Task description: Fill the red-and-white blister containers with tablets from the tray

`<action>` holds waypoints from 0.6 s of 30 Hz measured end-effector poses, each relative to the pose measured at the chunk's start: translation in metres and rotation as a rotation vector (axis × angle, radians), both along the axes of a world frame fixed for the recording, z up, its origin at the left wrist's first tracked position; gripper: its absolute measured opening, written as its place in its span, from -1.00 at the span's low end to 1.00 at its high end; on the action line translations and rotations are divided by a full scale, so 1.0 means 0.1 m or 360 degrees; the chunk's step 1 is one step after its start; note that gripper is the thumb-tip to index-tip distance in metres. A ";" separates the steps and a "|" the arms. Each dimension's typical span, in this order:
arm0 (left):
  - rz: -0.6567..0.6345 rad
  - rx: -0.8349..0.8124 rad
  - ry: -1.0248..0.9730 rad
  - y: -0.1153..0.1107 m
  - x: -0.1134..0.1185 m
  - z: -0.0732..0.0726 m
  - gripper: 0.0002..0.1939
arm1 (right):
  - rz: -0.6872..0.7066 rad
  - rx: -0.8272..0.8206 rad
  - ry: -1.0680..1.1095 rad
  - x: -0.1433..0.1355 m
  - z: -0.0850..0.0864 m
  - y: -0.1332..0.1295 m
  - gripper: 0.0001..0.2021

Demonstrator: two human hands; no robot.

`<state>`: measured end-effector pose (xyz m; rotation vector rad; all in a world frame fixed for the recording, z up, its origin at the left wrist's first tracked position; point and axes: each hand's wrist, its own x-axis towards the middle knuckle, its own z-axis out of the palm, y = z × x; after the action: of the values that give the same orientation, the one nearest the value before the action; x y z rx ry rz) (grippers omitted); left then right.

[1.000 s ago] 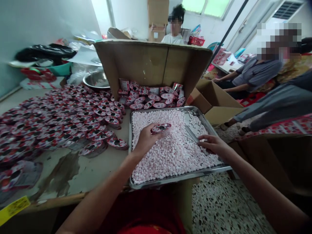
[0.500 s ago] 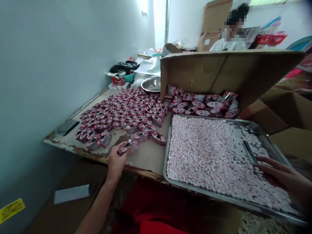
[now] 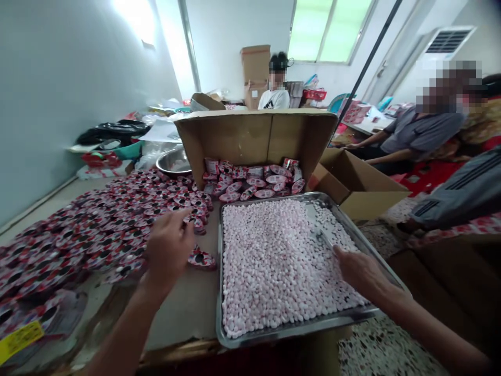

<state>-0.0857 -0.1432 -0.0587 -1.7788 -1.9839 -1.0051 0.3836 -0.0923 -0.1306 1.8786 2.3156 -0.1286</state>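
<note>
Up from the table's (image 3: 188, 310) front edge, the left hand (image 3: 169, 245) has reached the printed packets (image 3: 105, 230) at frame left, fingers curled; whether they grip one, I can't tell. Right of centre, the right hand (image 3: 358, 271) pinches a metal strip (image 3: 324, 239) among white pellets (image 3: 270, 261) in the tray (image 3: 219, 282).

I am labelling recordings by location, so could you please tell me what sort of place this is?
Probably a small packing workshop: a metal tray spread with pale tablet-like pieces, many printed oval containers crowded on a worktable, and a cardboard box holding more of them.
</note>
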 end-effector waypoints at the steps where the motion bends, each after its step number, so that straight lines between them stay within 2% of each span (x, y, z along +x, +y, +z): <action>1: -0.0146 -0.0105 0.0054 0.41 0.21 0.04 -0.67 | 0.0020 -0.0051 -0.0050 -0.11 -0.04 -0.03 -0.60; 3: -0.0344 -0.0317 0.0200 1.25 0.58 0.01 -0.67 | 0.0019 -0.0138 -0.0058 -0.33 -0.09 -0.08 -0.53; 5: -0.0368 -0.0610 0.0265 1.93 0.83 -0.13 -0.54 | 0.0028 -0.0183 -0.0005 -0.50 -0.12 -0.08 -0.48; 6: -0.0352 -0.0729 0.0257 2.18 0.91 -0.22 -0.49 | 0.0039 -0.0200 0.0031 -0.57 -0.12 -0.06 -0.46; 8: -0.0302 -0.0873 0.0185 2.48 0.96 -0.38 -0.46 | 0.0064 -0.0218 0.0140 -0.70 -0.11 0.01 -0.47; 10: -0.0302 -0.0861 0.0131 2.57 0.91 -0.51 -0.53 | 0.0080 -0.0205 0.0325 -0.81 -0.12 0.12 -0.56; 13: -0.0431 -0.0678 0.0092 2.51 0.76 -0.59 -0.64 | -0.0010 -0.0341 0.0859 -0.94 -0.18 0.30 -0.71; 15: -0.0508 -0.0530 0.0013 2.42 0.67 -0.55 -0.68 | -0.0138 -0.0599 0.1345 -0.99 -0.25 0.38 -0.74; 18: -0.0571 -0.0305 -0.0116 2.21 0.61 -0.34 -0.58 | -0.0250 -0.0832 0.1867 -0.98 -0.29 0.40 -0.69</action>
<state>-0.0244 0.0779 -0.0929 -2.2936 -1.8972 -1.0210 0.2854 -0.0525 -0.1596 1.8772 2.2024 -2.0835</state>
